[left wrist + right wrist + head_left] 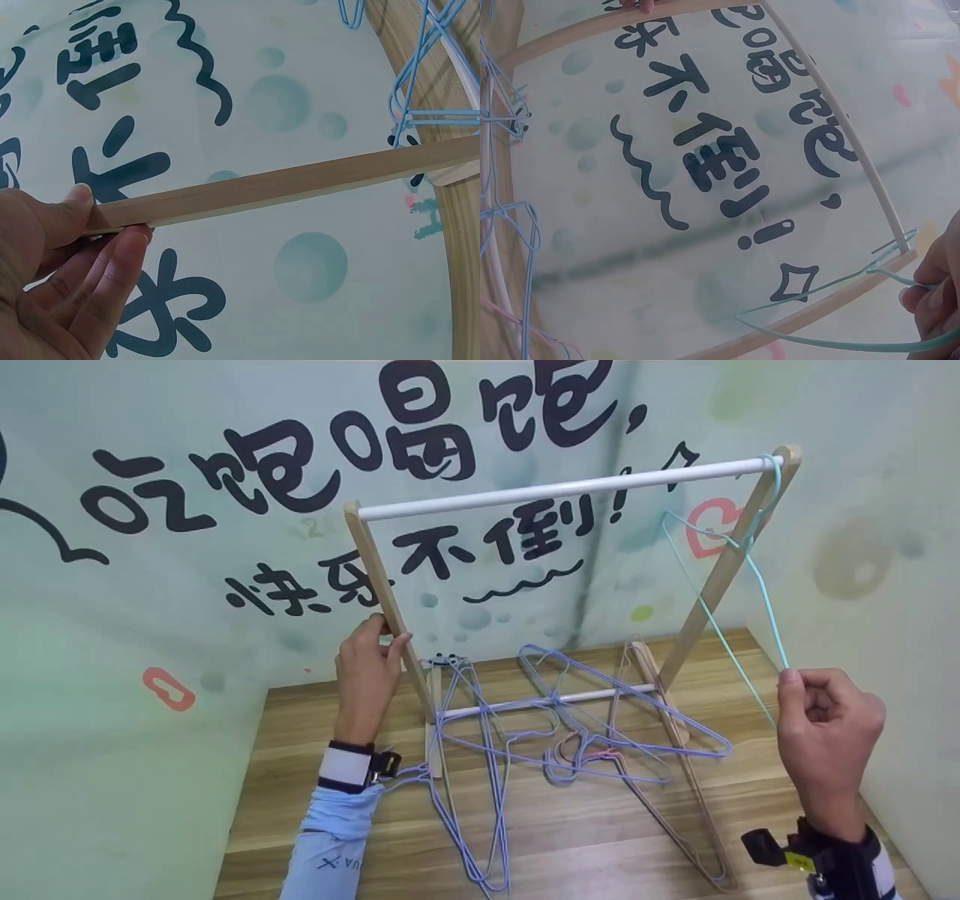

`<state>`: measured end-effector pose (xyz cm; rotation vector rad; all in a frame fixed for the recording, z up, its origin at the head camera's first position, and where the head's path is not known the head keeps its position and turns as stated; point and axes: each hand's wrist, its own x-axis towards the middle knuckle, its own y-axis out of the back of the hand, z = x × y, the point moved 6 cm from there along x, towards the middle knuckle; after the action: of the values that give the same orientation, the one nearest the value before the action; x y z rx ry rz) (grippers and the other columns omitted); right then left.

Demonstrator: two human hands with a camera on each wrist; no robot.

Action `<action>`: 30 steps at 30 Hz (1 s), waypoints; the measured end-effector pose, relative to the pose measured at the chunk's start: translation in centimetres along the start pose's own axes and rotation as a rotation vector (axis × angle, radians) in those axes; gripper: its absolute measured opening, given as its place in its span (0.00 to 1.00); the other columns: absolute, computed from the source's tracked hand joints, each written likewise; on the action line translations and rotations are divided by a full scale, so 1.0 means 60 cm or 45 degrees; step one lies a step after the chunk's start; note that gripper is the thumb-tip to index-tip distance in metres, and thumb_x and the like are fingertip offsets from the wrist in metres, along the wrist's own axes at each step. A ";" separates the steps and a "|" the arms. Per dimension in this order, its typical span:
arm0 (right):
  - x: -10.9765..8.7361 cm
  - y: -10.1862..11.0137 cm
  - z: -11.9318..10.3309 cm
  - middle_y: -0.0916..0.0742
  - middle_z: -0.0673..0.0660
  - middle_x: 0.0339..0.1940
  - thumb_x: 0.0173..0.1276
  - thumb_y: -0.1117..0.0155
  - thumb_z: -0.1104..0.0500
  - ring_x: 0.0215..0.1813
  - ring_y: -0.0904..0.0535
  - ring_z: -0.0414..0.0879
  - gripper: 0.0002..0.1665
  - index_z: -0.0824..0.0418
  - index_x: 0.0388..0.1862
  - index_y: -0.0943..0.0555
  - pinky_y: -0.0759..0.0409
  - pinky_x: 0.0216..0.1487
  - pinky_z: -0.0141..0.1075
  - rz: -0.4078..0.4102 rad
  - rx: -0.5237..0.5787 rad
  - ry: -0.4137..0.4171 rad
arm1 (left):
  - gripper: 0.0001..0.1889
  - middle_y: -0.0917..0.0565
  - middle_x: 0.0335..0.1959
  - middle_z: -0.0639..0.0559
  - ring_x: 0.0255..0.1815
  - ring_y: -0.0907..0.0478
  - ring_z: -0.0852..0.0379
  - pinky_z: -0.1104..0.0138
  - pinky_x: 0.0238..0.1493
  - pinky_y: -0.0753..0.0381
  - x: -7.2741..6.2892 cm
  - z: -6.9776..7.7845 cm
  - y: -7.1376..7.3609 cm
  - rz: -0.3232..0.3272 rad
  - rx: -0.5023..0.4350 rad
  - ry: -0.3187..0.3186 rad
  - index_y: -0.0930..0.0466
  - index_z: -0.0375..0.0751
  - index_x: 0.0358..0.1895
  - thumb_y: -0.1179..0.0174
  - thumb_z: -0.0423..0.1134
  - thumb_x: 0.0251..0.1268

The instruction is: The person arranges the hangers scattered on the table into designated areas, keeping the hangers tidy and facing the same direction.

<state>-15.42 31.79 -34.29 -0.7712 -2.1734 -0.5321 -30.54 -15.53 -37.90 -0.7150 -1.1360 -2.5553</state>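
Observation:
A wooden rack with a white top rod stands in front of me. My left hand grips its left post partway up; in the left wrist view the thumb lies on one face of the post and the fingers on the other. On the right, a teal hanger has its hook over the rod's right end, beside the right post. My right hand pinches that hanger near its lower corner, pulling it out to the right. Its fingers hide the corner.
Several blue hangers lie tangled around the lower white bar. Pinkish-brown hangers lie among them on the right. The rack stands on a wood-grain surface, close to a printed wall behind and another at right.

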 end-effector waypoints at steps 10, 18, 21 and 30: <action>-0.007 0.009 -0.003 0.24 0.50 0.12 0.66 0.45 0.73 0.15 0.37 0.29 0.13 0.79 0.23 0.20 0.41 0.21 0.20 0.039 -0.037 0.048 | 0.15 0.15 0.43 0.39 0.35 0.12 0.48 0.55 0.39 0.14 -0.002 0.000 -0.002 0.008 0.003 -0.007 0.20 0.31 0.47 0.35 0.41 0.71; -0.024 0.023 0.012 0.18 0.46 0.22 0.69 0.46 0.71 0.22 0.32 0.31 0.16 0.80 0.22 0.23 0.34 0.28 0.21 0.090 -0.039 0.017 | 0.15 0.15 0.43 0.39 0.35 0.12 0.47 0.55 0.40 0.14 -0.001 -0.001 -0.001 0.007 0.007 0.004 0.20 0.31 0.48 0.35 0.42 0.71; -0.036 0.035 0.039 0.19 0.45 0.22 0.70 0.46 0.71 0.24 0.30 0.34 0.16 0.81 0.23 0.23 0.32 0.30 0.22 0.105 -0.017 -0.030 | 0.15 0.15 0.44 0.39 0.36 0.13 0.47 0.55 0.40 0.14 -0.001 -0.001 -0.001 0.007 0.011 0.005 0.20 0.31 0.48 0.35 0.41 0.71; -0.064 0.048 0.100 0.27 0.49 0.13 0.73 0.49 0.69 0.17 0.37 0.33 0.19 0.76 0.23 0.21 0.42 0.23 0.25 -0.003 -0.122 -0.131 | 0.14 0.15 0.44 0.40 0.37 0.13 0.47 0.55 0.41 0.14 0.001 -0.002 -0.003 0.003 0.006 0.004 0.21 0.31 0.49 0.35 0.39 0.71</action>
<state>-14.54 36.03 -40.61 -0.8648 -2.2565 -0.6139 -30.72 -15.49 -38.03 -0.7106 -1.1396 -2.5500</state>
